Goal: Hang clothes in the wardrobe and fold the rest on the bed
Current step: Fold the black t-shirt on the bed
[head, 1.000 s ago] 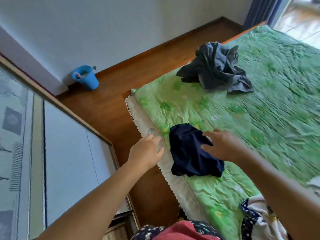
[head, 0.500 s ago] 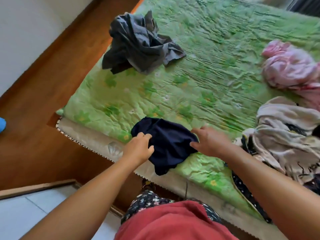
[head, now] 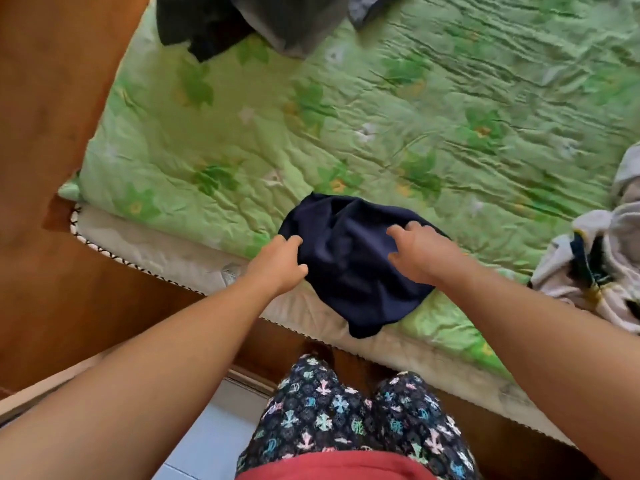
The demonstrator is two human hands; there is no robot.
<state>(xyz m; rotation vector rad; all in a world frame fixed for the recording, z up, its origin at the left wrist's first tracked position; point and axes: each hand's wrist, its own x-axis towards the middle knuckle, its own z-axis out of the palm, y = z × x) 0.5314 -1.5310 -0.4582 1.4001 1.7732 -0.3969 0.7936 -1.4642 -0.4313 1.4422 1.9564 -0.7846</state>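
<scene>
Head view: the navy garment [head: 349,271] lies bunched on the green quilt [head: 242,140], between both hands. The left hand [head: 277,263] curls round its near edge. The right hand [head: 420,252] presses half-bent, spread fingers on top, holding nothing, likely flattening it for folding.

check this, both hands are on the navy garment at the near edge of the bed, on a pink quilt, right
Wrong colour: the head view shows a green quilt, not pink. The left hand and right hand are on the navy garment at the near edge of the bed.
</scene>
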